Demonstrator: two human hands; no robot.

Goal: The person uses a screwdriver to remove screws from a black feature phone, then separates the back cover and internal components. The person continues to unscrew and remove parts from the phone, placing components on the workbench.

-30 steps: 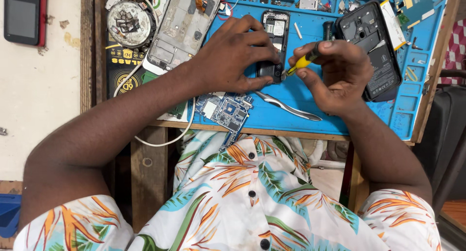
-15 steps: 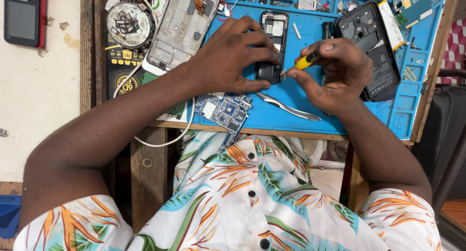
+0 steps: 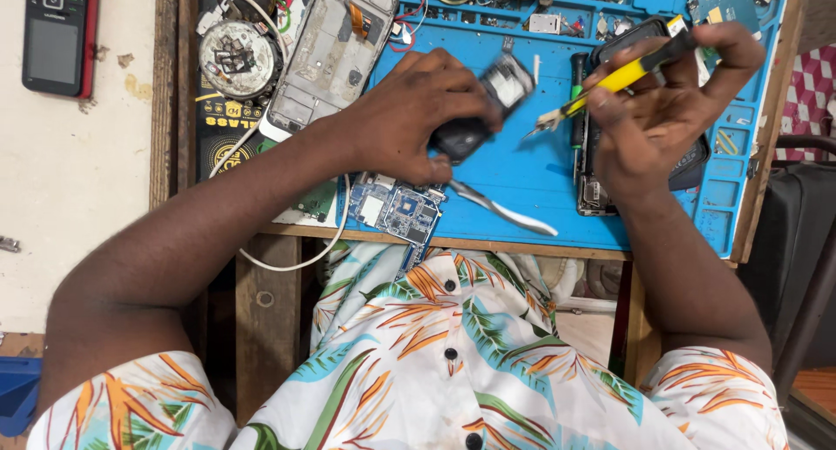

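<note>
A small dark phone part (image 3: 488, 110) sits over the blue mat (image 3: 531, 167), clasped by the left hand (image 3: 409, 110). The right hand (image 3: 662, 102) pinches a yellow screwdriver (image 3: 610, 80), tip aimed at the part. Tweezers (image 3: 501, 208) and a circuit board (image 3: 396, 208) lie near the mat's front edge. Bare blue space remains between the hands. A black phone (image 3: 57, 36) lies far left on the pale table (image 3: 70, 198).

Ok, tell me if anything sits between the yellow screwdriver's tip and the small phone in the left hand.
Nothing visible does. The right hand holds the yellow screwdriver with its tip just right of the small phone, which the left hand grips above the blue mat. Only bare mat shows in the gap; the tweezers lie lower, clear of it.
</note>
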